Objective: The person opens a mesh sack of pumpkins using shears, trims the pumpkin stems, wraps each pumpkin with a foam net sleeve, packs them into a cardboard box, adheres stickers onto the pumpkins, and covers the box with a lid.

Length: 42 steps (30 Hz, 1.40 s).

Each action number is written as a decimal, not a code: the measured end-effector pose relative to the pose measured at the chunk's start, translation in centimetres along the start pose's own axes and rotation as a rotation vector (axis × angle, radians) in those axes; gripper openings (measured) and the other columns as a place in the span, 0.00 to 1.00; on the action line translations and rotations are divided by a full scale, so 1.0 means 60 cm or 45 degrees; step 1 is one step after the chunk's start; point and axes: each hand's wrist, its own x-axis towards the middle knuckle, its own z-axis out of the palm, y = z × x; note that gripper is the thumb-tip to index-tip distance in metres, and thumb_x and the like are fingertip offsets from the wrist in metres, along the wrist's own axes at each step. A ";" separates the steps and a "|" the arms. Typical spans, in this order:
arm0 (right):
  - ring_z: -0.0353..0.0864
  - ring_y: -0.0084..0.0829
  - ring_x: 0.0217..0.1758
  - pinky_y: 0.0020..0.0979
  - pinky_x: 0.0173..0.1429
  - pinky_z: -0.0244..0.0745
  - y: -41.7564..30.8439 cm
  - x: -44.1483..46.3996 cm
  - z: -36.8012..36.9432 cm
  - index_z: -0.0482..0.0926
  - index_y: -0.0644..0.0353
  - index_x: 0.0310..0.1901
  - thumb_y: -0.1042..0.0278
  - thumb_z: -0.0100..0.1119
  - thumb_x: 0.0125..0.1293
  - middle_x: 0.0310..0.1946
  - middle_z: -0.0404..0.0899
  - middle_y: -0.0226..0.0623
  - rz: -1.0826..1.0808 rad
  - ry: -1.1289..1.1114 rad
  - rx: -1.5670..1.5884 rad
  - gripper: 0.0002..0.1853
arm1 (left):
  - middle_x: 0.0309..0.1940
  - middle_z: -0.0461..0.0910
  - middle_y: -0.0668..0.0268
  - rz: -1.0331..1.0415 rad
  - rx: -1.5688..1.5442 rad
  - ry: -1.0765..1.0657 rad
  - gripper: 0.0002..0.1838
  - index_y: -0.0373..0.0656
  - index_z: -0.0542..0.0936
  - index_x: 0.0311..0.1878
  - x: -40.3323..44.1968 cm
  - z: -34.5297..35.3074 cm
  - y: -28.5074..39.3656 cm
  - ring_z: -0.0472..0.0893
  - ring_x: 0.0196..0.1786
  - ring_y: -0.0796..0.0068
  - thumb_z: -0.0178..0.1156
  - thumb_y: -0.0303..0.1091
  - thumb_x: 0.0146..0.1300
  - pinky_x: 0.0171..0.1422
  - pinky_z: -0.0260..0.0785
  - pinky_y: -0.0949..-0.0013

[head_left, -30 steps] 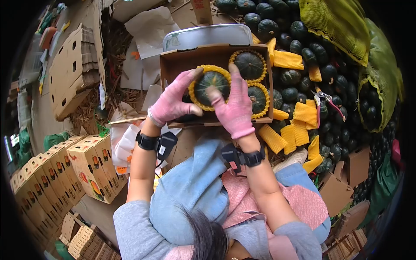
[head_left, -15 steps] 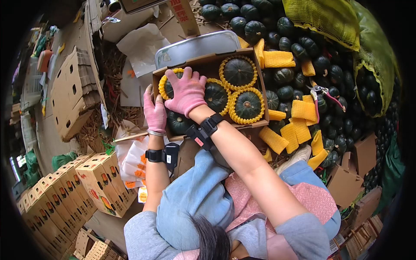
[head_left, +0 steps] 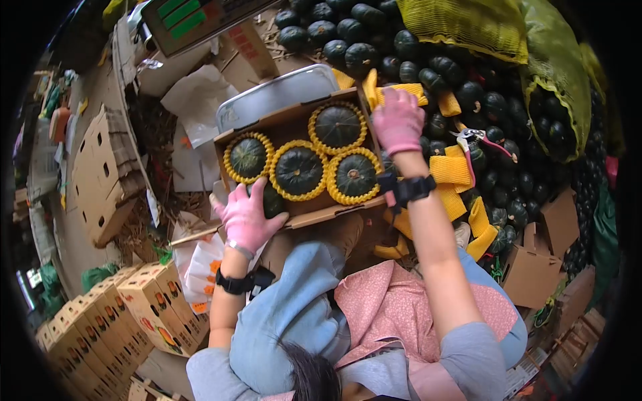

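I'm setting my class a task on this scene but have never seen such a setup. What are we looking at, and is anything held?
These are a person's own hands, seen by one camera worn on the head, looking forward and down. Ahead lies an open brown cardboard box with four round dark green squashes in yellow foam nets and one bare squash. The pink-gloved left hand, fingers spread, partly covers that bare one, without visibly gripping it. The pink-gloved right hand is outside the box, at a yellow foam sleeve; whether it grips is unclear. Loose dark green squashes lie heaped beyond.
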 end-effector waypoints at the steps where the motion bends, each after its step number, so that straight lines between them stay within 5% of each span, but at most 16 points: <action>1: 0.70 0.42 0.56 0.46 0.52 0.70 0.041 0.010 0.044 0.74 0.52 0.51 0.61 0.61 0.53 0.50 0.74 0.40 -0.035 -0.072 -0.146 0.21 | 0.50 0.72 0.57 -0.020 0.030 -0.071 0.42 0.55 0.68 0.61 0.009 -0.008 0.006 0.72 0.57 0.56 0.71 0.55 0.39 0.68 0.43 0.31; 3: 0.67 0.43 0.58 0.46 0.53 0.69 0.093 0.021 0.079 0.72 0.49 0.52 0.59 0.65 0.50 0.52 0.70 0.37 -0.169 -0.251 -0.269 0.25 | 0.44 0.74 0.56 -0.012 0.058 -0.055 0.42 0.55 0.71 0.56 0.020 -0.017 0.009 0.73 0.54 0.56 0.72 0.56 0.33 0.67 0.46 0.33; 6: 0.73 0.41 0.54 0.43 0.53 0.69 0.128 0.051 0.088 0.78 0.48 0.45 0.66 0.59 0.55 0.46 0.76 0.37 -0.395 -0.149 -0.367 0.14 | 0.45 0.74 0.58 -0.005 -0.012 -0.111 0.44 0.53 0.70 0.56 0.009 -0.066 0.009 0.73 0.53 0.56 0.72 0.55 0.30 0.68 0.46 0.36; 10: 0.78 0.41 0.45 0.39 0.44 0.74 0.132 0.019 0.003 0.77 0.53 0.38 0.72 0.56 0.54 0.38 0.79 0.37 -0.249 -0.188 -0.177 0.09 | 0.47 0.72 0.57 0.514 -0.446 0.371 0.42 0.47 0.68 0.54 0.017 -0.104 0.026 0.73 0.54 0.54 0.75 0.41 0.29 0.64 0.59 0.50; 12: 0.77 0.44 0.38 0.41 0.41 0.74 0.103 -0.033 -0.051 0.72 0.59 0.34 0.70 0.60 0.51 0.34 0.76 0.40 -0.163 0.126 0.295 0.09 | 0.54 0.70 0.49 0.773 -0.777 0.479 0.38 0.44 0.69 0.53 0.054 -0.083 0.068 0.71 0.56 0.46 0.74 0.34 0.33 0.61 0.64 0.51; 14: 0.75 0.43 0.35 0.40 0.37 0.73 0.070 -0.098 -0.092 0.71 0.60 0.32 0.73 0.66 0.45 0.32 0.72 0.42 -0.138 0.271 0.596 0.14 | 0.57 0.68 0.48 0.869 -0.505 0.289 0.33 0.42 0.71 0.52 0.075 -0.068 0.098 0.69 0.57 0.43 0.73 0.32 0.39 0.61 0.65 0.51; 18: 0.72 0.46 0.37 0.42 0.41 0.72 -0.002 -0.180 -0.131 0.72 0.59 0.31 0.74 0.67 0.41 0.33 0.69 0.42 -0.451 0.226 0.770 0.15 | 0.39 0.76 0.56 1.132 -1.023 0.265 0.15 0.40 0.77 0.41 0.079 -0.092 0.126 0.77 0.44 0.54 0.67 0.35 0.52 0.49 0.69 0.57; 19: 0.72 0.45 0.36 0.42 0.40 0.72 -0.016 -0.188 -0.136 0.71 0.59 0.31 0.75 0.66 0.42 0.32 0.69 0.42 -0.510 0.223 0.807 0.14 | 0.31 0.76 0.58 0.927 -1.174 0.115 0.12 0.40 0.77 0.38 0.060 -0.108 0.130 0.77 0.36 0.58 0.66 0.36 0.56 0.43 0.70 0.61; 22: 0.71 0.46 0.35 0.41 0.40 0.71 -0.042 -0.207 -0.134 0.72 0.59 0.32 0.77 0.65 0.43 0.31 0.68 0.42 -0.484 0.176 0.914 0.14 | 0.31 0.74 0.57 0.938 -1.380 0.035 0.12 0.39 0.76 0.38 0.051 -0.097 0.132 0.74 0.34 0.58 0.65 0.36 0.59 0.40 0.69 0.64; 25: 0.73 0.44 0.36 0.38 0.42 0.72 -0.044 -0.217 -0.133 0.73 0.60 0.35 0.70 0.69 0.47 0.33 0.69 0.41 -0.498 0.064 1.050 0.15 | 0.31 0.69 0.66 0.840 -1.620 -0.216 0.12 0.39 0.73 0.38 0.042 -0.086 0.130 0.68 0.35 0.73 0.60 0.39 0.65 0.41 0.65 0.71; 29: 0.75 0.29 0.42 0.30 0.49 0.72 -0.035 -0.218 -0.142 0.72 0.62 0.42 0.47 0.74 0.49 0.40 0.70 0.36 -0.213 -0.394 1.796 0.31 | 0.35 0.65 0.71 0.698 -1.871 -0.446 0.09 0.40 0.72 0.39 0.039 -0.074 0.123 0.63 0.37 0.80 0.55 0.36 0.67 0.42 0.61 0.75; 30: 0.73 0.22 0.43 0.27 0.48 0.71 -0.047 -0.220 -0.137 0.71 0.62 0.42 0.50 0.69 0.57 0.40 0.70 0.32 -0.007 -0.497 2.243 0.25 | 0.35 0.65 0.71 0.665 -1.875 -0.470 0.08 0.40 0.72 0.39 0.039 -0.073 0.122 0.63 0.38 0.80 0.55 0.35 0.67 0.43 0.61 0.75; 33: 0.73 0.18 0.42 0.21 0.48 0.71 -0.047 -0.208 -0.140 0.68 0.60 0.46 0.68 0.60 0.66 0.40 0.73 0.30 0.130 -0.334 1.814 0.13 | 0.30 0.68 0.68 0.782 -1.695 -0.058 0.03 0.40 0.73 0.35 0.043 -0.068 0.129 0.67 0.32 0.75 0.57 0.28 0.63 0.38 0.64 0.73; 35: 0.76 0.22 0.45 0.24 0.51 0.73 -0.068 -0.201 -0.135 0.66 0.60 0.49 0.77 0.62 0.61 0.43 0.74 0.33 0.159 -0.186 1.956 0.18 | 0.25 0.70 0.63 0.986 -1.481 0.456 0.08 0.41 0.72 0.29 0.054 -0.062 0.137 0.70 0.26 0.65 0.62 0.21 0.54 0.34 0.67 0.68; 38: 0.79 0.28 0.49 0.28 0.53 0.75 -0.090 -0.193 -0.139 0.68 0.61 0.53 0.81 0.62 0.55 0.45 0.75 0.38 0.099 -0.156 1.832 0.23 | 0.29 0.72 0.60 1.269 -1.140 0.635 0.11 0.42 0.72 0.29 0.058 -0.070 0.132 0.74 0.33 0.55 0.65 0.22 0.45 0.37 0.69 0.60; 42: 0.80 0.35 0.48 0.32 0.53 0.76 -0.108 -0.193 -0.117 0.73 0.65 0.52 0.84 0.59 0.51 0.46 0.76 0.42 0.025 0.014 1.626 0.23 | 0.35 0.73 0.58 0.968 -1.308 0.826 0.20 0.42 0.72 0.39 0.046 -0.046 0.127 0.75 0.36 0.53 0.66 0.18 0.42 0.40 0.72 0.61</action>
